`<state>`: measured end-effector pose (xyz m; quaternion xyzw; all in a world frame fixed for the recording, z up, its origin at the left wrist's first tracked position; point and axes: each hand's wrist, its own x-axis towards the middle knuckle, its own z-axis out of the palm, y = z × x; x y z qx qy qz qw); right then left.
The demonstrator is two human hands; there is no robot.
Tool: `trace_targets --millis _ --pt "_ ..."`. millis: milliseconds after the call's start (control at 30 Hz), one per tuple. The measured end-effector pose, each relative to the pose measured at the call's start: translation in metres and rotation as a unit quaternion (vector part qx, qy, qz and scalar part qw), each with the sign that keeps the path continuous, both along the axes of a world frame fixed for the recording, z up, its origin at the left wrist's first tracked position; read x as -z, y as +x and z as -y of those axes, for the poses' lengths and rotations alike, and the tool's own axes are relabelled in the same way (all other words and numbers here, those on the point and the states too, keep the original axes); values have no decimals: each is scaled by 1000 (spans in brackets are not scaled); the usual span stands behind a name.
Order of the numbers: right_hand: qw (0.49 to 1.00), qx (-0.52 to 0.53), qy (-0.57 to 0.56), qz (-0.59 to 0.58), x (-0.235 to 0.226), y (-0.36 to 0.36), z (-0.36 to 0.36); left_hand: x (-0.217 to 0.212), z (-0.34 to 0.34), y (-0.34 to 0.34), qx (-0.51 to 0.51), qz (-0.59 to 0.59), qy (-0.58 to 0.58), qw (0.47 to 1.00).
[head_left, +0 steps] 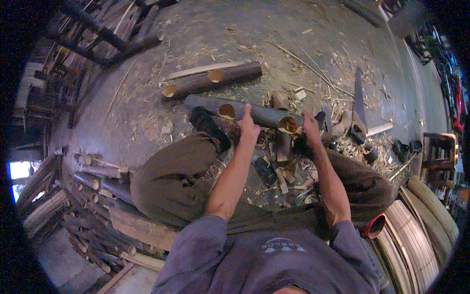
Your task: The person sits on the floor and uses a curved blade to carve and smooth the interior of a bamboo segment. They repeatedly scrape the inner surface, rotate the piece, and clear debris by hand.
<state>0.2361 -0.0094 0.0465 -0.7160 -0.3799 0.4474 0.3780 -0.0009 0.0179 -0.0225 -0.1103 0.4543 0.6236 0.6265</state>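
A dark bamboo pole with two round openings cut in its side lies across in front of my lower legs. Near its middle, between the openings, my left hand grips it with the thumb stretched along the top. My right hand closes round the right end, just beside the second opening. The fingers under the pole are mostly hidden. Farther off, a second dark bamboo pole with two similar openings rests on the floor, a pale split strip along its far side.
A handsaw stands out to the right, near a wooden-handled tool. Wood shavings and offcuts litter the floor. Stacked bamboo poles fill the left side; split bamboo slats and a red-rimmed round container are at lower right.
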Motion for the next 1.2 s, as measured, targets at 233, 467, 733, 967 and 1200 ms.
trace_targets --millis 233,467,733,967,1200 --pt "998 35 56 -6 -3 -7 -16 -36 23 4 48 -33 160 985" --pt "987 24 67 142 49 -2 -64 -30 12 -13 462 101 -20 881" --pt "980 -18 -3 198 29 -35 -43 -68 -105 -60 268 -684 193 651" --pt "980 6 57 190 52 -27 -52 -27 -172 -211 507 -816 -13 278" --pt "971 6 81 226 47 -30 -49 -51 -159 -208 567 -808 -5 158"
